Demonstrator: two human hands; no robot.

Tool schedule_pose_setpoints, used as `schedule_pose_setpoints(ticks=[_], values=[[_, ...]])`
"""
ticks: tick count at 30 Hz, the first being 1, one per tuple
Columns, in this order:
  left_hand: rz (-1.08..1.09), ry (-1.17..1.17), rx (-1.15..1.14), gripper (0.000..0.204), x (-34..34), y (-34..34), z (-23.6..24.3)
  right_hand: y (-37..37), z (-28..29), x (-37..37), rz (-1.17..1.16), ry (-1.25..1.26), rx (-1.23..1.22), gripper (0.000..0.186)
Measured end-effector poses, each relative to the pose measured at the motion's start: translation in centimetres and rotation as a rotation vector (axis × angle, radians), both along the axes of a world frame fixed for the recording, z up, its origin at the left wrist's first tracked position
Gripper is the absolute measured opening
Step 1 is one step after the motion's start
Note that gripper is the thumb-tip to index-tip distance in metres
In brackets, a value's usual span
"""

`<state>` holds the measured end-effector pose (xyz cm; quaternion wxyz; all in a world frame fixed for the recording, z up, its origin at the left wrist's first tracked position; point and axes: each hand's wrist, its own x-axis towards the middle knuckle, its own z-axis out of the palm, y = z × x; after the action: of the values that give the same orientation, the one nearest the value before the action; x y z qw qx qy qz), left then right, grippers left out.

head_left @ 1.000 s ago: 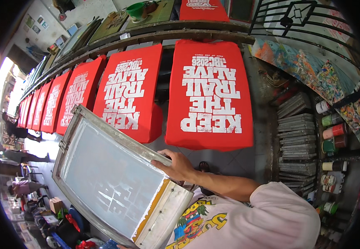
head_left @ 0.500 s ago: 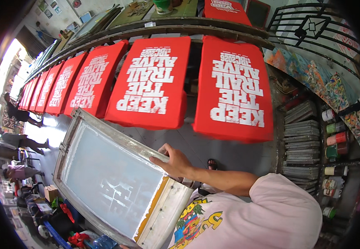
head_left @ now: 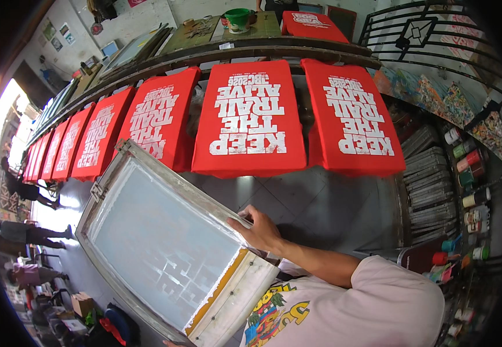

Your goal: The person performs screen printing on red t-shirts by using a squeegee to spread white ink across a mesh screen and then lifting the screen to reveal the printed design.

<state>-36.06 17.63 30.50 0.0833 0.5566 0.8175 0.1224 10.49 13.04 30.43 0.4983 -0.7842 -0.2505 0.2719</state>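
Note:
A screen-printing frame (head_left: 158, 225) with a pale blue-grey mesh hangs tilted in front of my body. Its rim is worn metal or wood, and a pale strip with several screws runs along the end nearest me. My right hand (head_left: 258, 231) is closed over the upper right edge, its thumb on the rim. Only a sliver of my left hand (head_left: 173, 343) shows at the bottom of the picture, against the frame's lower edge; the rest is cut off. Beyond the frame, red shirts (head_left: 251, 165) with white block lettering lie on a row of boards.
A long dark rail (head_left: 251, 47) runs behind the shirts. A green bucket (head_left: 237, 21) stands on the table at the back. At right are stacked frames (head_left: 430, 191) and several paint containers (head_left: 475, 198). People (head_left: 31, 231) stand at far left, over grey floor tiles (head_left: 297, 202).
My view has swung, so the shirts on the right sit further right and the back table shows more. The frame has shifted slightly right in the picture, still held.

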Motion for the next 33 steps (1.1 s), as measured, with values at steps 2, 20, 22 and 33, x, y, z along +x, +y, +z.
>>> schedule_pose_setpoints(ticks=[2, 20, 22, 33], values=[[-0.013, -0.013, 0.001, 0.069, 1.5, 3.2, 1.5, 1.9, 0.1, -0.6, -0.033, 0.005, -0.031, 0.074], [-0.09, -0.506, 0.203, 0.049, -3.7, 41.3, -0.9, 35.0, 1.4, -2.0, -0.08, 0.08, 0.127, 0.059], [-0.069, -0.567, 0.172, 0.052, -3.4, 44.4, -0.2, 37.7, 0.8, -2.1, -0.113, 0.097, 0.123, 0.056], [-0.294, -1.058, -0.093, 0.062, 7.0, 66.8, -0.9, 45.3, -1.2, -4.4, -0.515, -0.016, 0.08, 0.051]])
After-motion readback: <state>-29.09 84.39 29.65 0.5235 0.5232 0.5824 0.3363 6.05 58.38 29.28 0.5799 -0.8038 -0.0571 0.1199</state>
